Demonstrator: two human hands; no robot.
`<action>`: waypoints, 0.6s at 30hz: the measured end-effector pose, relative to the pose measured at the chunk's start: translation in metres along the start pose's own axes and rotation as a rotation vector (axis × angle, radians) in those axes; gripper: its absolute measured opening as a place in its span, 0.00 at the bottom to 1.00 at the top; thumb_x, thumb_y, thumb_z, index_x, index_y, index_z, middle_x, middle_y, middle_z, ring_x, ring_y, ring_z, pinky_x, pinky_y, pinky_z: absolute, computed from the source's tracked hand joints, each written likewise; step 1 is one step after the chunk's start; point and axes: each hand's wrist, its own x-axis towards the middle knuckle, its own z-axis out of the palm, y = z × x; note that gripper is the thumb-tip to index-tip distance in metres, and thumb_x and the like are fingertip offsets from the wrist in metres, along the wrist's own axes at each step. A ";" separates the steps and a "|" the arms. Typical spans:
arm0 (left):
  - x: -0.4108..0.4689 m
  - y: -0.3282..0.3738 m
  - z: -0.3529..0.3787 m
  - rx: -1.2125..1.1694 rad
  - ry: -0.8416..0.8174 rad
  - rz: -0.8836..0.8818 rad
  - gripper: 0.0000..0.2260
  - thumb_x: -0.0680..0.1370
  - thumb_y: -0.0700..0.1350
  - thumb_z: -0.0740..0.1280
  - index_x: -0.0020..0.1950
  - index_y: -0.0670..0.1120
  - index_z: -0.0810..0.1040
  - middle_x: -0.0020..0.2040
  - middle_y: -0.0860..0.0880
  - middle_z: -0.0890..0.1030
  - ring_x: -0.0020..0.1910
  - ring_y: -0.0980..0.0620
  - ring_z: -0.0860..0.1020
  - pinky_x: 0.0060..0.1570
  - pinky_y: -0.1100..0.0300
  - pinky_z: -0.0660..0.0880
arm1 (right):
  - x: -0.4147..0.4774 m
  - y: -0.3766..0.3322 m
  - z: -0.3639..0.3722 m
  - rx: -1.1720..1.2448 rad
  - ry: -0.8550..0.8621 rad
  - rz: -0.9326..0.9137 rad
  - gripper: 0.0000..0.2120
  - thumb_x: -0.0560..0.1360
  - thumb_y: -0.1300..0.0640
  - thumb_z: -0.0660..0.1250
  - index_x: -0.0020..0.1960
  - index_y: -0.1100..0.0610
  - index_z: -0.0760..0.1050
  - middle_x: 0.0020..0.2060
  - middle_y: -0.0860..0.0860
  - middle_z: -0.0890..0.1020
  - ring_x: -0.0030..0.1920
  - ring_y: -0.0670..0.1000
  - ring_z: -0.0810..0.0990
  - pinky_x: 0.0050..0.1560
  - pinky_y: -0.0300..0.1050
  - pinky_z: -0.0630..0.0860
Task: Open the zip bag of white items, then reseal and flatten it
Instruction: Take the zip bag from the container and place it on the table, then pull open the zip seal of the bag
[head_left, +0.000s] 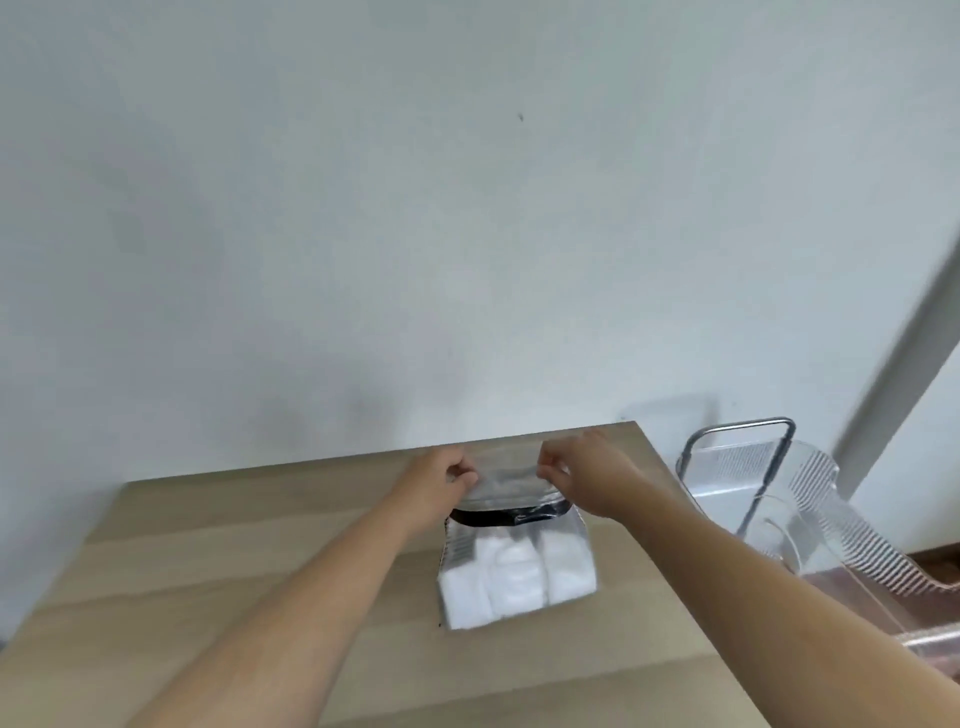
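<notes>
Soft, even, bright light with faint shadows. The whole frame is slightly blurred. Wide-angle bending shows at the right edge.

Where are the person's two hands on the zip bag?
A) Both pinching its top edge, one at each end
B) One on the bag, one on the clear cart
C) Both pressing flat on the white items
A: the left hand and right hand each pinch an end of the zip bag top, above the white items.

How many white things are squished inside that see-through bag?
3, side by side in the lower part of the zip bag: left white item, middle one, right one. More may be hidden behind them; the picture is blurry.
</notes>
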 end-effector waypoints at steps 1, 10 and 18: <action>-0.012 -0.020 -0.008 -0.001 -0.012 -0.031 0.05 0.76 0.43 0.66 0.40 0.50 0.78 0.41 0.53 0.80 0.44 0.53 0.76 0.43 0.62 0.67 | -0.001 -0.018 0.014 0.023 -0.031 -0.004 0.08 0.77 0.52 0.62 0.47 0.52 0.79 0.44 0.50 0.85 0.48 0.53 0.78 0.50 0.37 0.61; -0.090 -0.123 -0.046 0.052 0.034 -0.130 0.10 0.73 0.47 0.68 0.53 0.52 0.76 0.51 0.54 0.78 0.52 0.52 0.76 0.56 0.56 0.72 | 0.003 -0.127 0.088 0.031 -0.217 -0.025 0.09 0.78 0.52 0.62 0.50 0.53 0.79 0.50 0.51 0.84 0.50 0.55 0.82 0.61 0.47 0.70; -0.124 -0.122 -0.021 0.673 0.186 0.455 0.22 0.54 0.55 0.78 0.45 0.52 0.80 0.44 0.54 0.82 0.41 0.54 0.80 0.45 0.62 0.76 | 0.009 -0.139 0.113 0.061 -0.319 0.017 0.08 0.76 0.52 0.64 0.49 0.53 0.80 0.49 0.51 0.84 0.51 0.53 0.80 0.56 0.46 0.73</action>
